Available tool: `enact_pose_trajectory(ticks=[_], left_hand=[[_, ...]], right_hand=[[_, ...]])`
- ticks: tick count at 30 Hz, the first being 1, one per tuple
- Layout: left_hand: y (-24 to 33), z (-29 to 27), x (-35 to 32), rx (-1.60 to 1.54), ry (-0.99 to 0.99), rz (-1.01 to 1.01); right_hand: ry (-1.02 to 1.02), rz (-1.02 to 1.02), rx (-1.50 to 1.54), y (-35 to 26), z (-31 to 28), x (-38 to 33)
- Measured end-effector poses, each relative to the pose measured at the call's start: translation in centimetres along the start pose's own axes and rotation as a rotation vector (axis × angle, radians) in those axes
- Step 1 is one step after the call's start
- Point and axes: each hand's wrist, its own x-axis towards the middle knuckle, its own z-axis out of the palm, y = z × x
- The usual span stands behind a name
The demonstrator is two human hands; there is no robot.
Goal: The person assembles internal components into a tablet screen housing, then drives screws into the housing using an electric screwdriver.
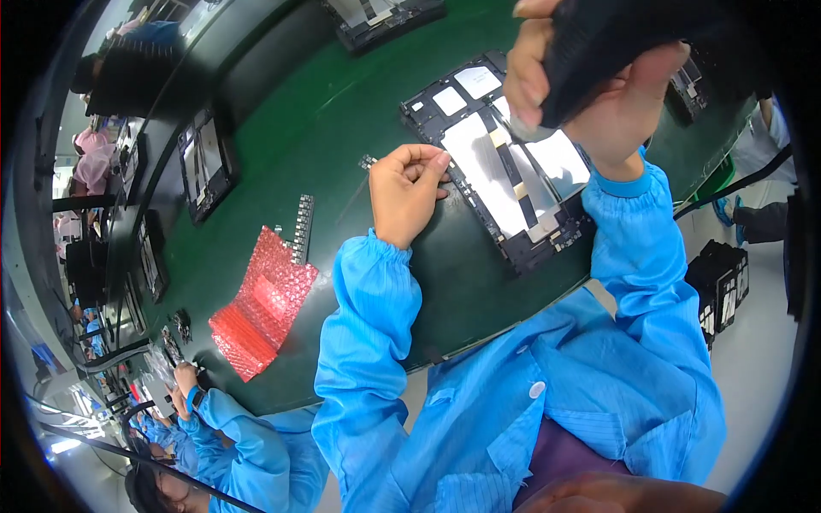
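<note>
A flat black electronic device assembly (532, 229), with white panels and dark ribbon cables down its middle, lies on the green table in front of me. At its left edge my left hand (409, 192) is closed, thumb and forefinger pinched together; what they hold is too small to make out. A short strip of small parts (368, 161) shows just beyond that hand's knuckles. My right hand (620, 107) is raised above the device's far right part, its fingers curled round a bulky black object (590, 51) with a greyish lower end. I cannot tell its kind.
Left of my arm lies red bubble wrap (269, 303), with a strip of small boards (303, 224) at its top end. Similar devices lie at the left (205, 162) and far edge (385, 21). A co-worker's hands (184, 385) are at the lower left.
</note>
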Motion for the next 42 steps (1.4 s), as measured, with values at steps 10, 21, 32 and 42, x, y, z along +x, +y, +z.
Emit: enact_pose_trajectory(ticks=[10,21,32,42], left_hand=[[0.3,-0.3,0.7,0.003,-0.040,-0.030],[0.7,-1.1,1.6,-0.074,-0.115,-0.196],[0.7,-1.8,1.3,-0.060,-0.126,-0.180],[1.3,-9.3,0.7,0.688,0.244,0.091]], right_hand=[[-0.145,0.070,0.143,5.1,3.5,1.1],[-0.234,0.000,0.007,7.2,3.8,1.8],[-0.268,-0.007,0.004,7.4,4.3,1.5],[-0.166,-0.059,0.078,8.0,4.5,0.6]])
